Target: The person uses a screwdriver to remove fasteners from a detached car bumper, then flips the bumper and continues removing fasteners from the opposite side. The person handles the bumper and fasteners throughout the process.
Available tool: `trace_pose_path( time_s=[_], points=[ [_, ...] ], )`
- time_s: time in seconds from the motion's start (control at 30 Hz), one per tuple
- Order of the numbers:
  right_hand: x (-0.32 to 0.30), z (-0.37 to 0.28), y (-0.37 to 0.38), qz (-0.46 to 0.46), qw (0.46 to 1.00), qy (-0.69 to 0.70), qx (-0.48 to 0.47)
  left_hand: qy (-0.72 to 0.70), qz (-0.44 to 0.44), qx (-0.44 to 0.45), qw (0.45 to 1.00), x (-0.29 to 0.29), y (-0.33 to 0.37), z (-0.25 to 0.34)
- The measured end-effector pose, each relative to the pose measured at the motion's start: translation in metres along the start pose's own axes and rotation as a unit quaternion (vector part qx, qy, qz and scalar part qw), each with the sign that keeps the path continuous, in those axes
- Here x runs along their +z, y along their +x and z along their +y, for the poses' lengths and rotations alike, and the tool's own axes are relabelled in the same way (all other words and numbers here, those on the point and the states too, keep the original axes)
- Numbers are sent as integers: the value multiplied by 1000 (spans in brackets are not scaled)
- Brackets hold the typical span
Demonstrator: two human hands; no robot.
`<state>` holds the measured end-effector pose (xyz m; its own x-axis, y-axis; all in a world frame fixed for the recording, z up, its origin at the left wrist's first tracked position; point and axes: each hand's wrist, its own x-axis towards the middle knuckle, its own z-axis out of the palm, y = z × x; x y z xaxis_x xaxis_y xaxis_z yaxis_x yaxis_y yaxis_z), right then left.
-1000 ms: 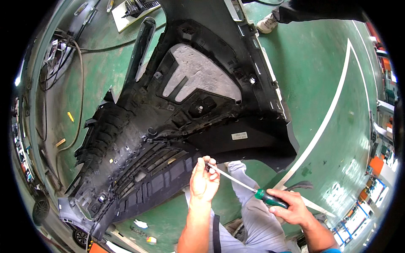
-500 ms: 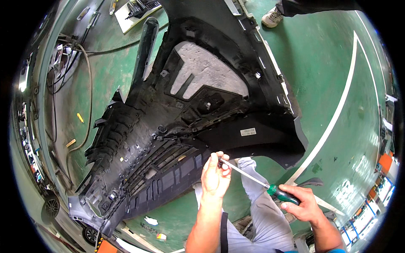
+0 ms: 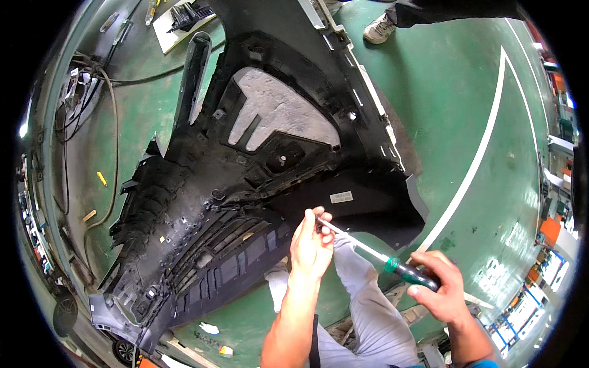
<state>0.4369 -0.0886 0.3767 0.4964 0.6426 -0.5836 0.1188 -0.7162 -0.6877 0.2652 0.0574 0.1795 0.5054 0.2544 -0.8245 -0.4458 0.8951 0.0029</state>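
Observation:
My right hand (image 3: 438,285) is closed around the green and black handle of a screwdriver (image 3: 362,246), whose long metal shaft points up and left. At the shaft's tip, my left hand (image 3: 313,242) pinches a small dark piece (image 3: 319,224), too small to name, against or beside the tip. Both hands are held in the air above the near edge of a large black car bumper (image 3: 362,211), which lies with its inner side up. A grey foam-like panel (image 3: 282,107) shows through an opening in its middle.
Another person's shoe (image 3: 379,29) stands on the green floor at the upper right. A dark hose (image 3: 115,147) curves along the left. A white board (image 3: 175,37) with black parts lies at the top left. A white tub (image 3: 226,351) sits near the lower edge.
The whole scene has shifted left in the view. My right fingers have loosened and spread somewhat on the screwdriver handle; the tip stays at my left fingers.

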Motion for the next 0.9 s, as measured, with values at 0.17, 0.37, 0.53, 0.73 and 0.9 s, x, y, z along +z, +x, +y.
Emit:
trace_pose_path(
  time_s=[0.17,0.37,0.53,0.73,0.9],
  points=[
    [-10,-15,19,82,973,-126,-173,11,35,-13,999,32,43,-19],
    [-2,-26,47,68,957,-193,-204,18,120,14,993,59,84,-28],
    [-2,-25,60,59,953,-217,-204,82,86,37,992,66,103,-35],
    [-1,-20,77,75,942,-229,-234,116,67,61,989,62,111,-41],
    [0,-21,84,71,947,-226,-216,166,86,63,980,66,109,-39]
  ],
)
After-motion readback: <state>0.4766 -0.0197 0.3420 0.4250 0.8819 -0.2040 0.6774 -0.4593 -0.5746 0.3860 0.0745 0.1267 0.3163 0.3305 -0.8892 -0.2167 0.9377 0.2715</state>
